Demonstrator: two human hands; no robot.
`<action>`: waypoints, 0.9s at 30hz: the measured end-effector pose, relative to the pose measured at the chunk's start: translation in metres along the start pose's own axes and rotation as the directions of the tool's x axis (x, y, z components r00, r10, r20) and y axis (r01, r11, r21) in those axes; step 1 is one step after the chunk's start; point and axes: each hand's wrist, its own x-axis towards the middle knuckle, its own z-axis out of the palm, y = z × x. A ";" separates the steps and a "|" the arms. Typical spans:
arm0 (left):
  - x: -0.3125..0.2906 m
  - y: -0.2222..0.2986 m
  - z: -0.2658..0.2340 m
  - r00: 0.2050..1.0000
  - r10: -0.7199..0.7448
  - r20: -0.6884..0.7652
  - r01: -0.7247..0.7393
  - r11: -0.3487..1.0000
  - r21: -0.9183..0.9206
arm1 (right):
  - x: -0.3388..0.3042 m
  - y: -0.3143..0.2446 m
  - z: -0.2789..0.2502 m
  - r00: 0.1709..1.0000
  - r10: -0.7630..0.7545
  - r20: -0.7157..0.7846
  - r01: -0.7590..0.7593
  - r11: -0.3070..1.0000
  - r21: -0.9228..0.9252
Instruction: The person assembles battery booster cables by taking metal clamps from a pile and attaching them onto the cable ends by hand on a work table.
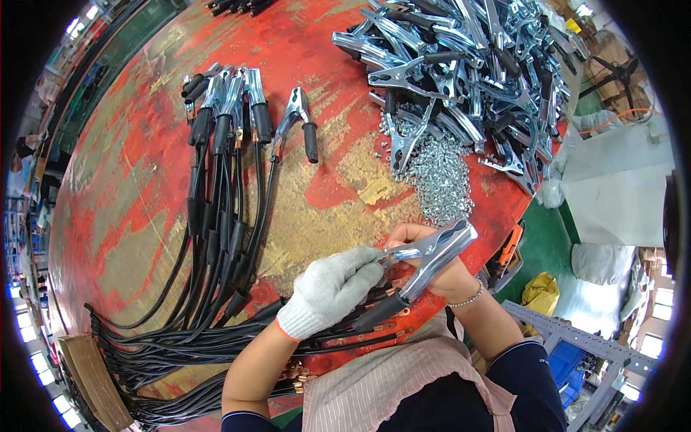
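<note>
A silver spring clamp [436,265] with black handle sleeves is held over the table's near edge, its jaws toward the upper right. My left hand [322,289], in a white knit glove, pinches at one handle of the clamp; whatever sits between its fingertips is too small to make out. Bare and wearing a bracelet, my right hand [452,279] is closed around the clamp from behind, partly hidden by it. Below my hands lie black cables [259,335] with copper lugs [404,312] at their ends.
Loose clamps [461,65] are heaped at the far right, beside a pile of small metal fasteners [440,180]. Several cables with clamps attached [229,108] lie at the left on the worn red table [144,180]. An orange-handled tool [511,245] is beyond the right edge.
</note>
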 end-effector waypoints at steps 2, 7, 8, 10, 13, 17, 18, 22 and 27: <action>0.001 0.002 -0.002 1.000 -0.007 0.023 0.006 1.000 0.016 | -0.003 0.001 -0.003 1.000 0.013 0.001 -0.013 1.000 -0.018; 0.000 -0.005 0.009 0.985 0.148 -0.086 -0.136 0.982 0.133 | -0.019 -0.001 -0.005 0.971 -0.232 0.064 0.241 0.937 -0.252; -0.003 0.004 0.008 0.970 0.230 -0.074 -0.190 0.914 0.358 | -0.023 0.002 -0.006 0.972 -0.229 0.051 0.235 0.935 -0.267; -0.002 0.006 0.007 0.949 0.313 -0.046 -0.237 0.800 0.552 | -0.031 0.007 -0.007 0.957 -0.273 0.095 0.289 0.910 -0.296; 0.002 0.000 0.005 0.879 0.474 0.046 -0.351 0.580 0.735 | -0.052 -0.010 -0.023 0.997 -0.070 0.023 0.073 0.923 -0.377; 0.009 -0.012 -0.002 0.923 0.167 -0.346 -0.219 0.969 -0.115 | -0.042 -0.026 -0.034 0.857 -0.510 -0.077 0.117 0.336 -0.935; 0.008 -0.008 -0.010 0.970 -0.068 -0.231 -0.041 0.899 -0.435 | -0.040 -0.023 -0.040 0.822 -0.568 -0.033 0.090 0.186 -0.979; 0.019 -0.017 -0.017 0.953 -0.163 -0.255 -0.010 0.825 -0.566 | -0.026 -0.017 -0.040 0.796 -0.605 0.026 0.127 0.125 -0.984; 0.016 -0.016 -0.016 0.976 -0.147 -0.162 0.029 0.823 -0.568 | -0.020 -0.013 -0.040 0.792 -0.605 0.082 0.125 0.029 -0.992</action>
